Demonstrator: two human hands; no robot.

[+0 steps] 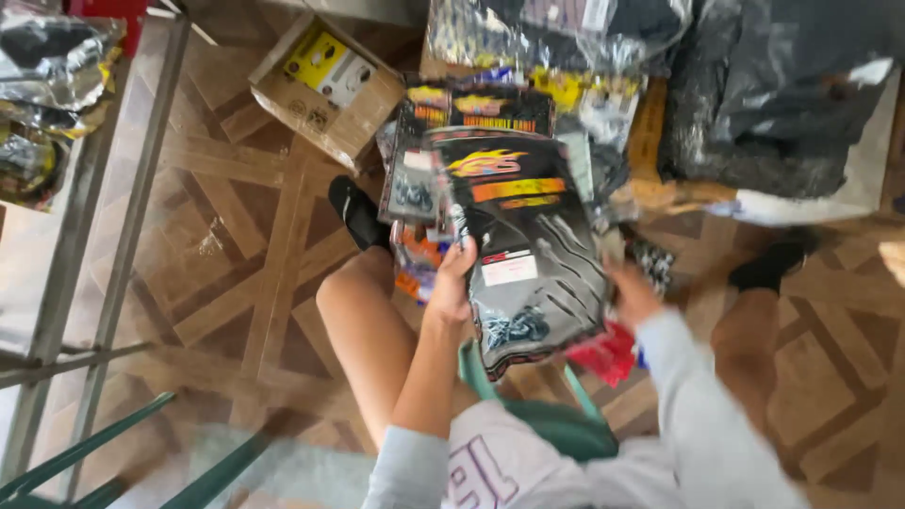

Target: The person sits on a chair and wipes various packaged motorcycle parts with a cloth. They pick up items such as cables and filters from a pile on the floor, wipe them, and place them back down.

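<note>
A black plastic packet with flame art, an orange stripe and a white label is held up in front of me by both hands. My left hand grips its left edge. My right hand holds its right edge, the fingers partly hidden behind the packet. Small metal parts show through the clear lower part of the packet. A second, similar packet lies behind it, with more small bags under my left hand.
An open cardboard box sits on the wooden parquet floor. Large dark plastic bags pile up at the top right. A metal shelf frame with bagged goods stands at left. A green chair is under me; my legs stretch forward.
</note>
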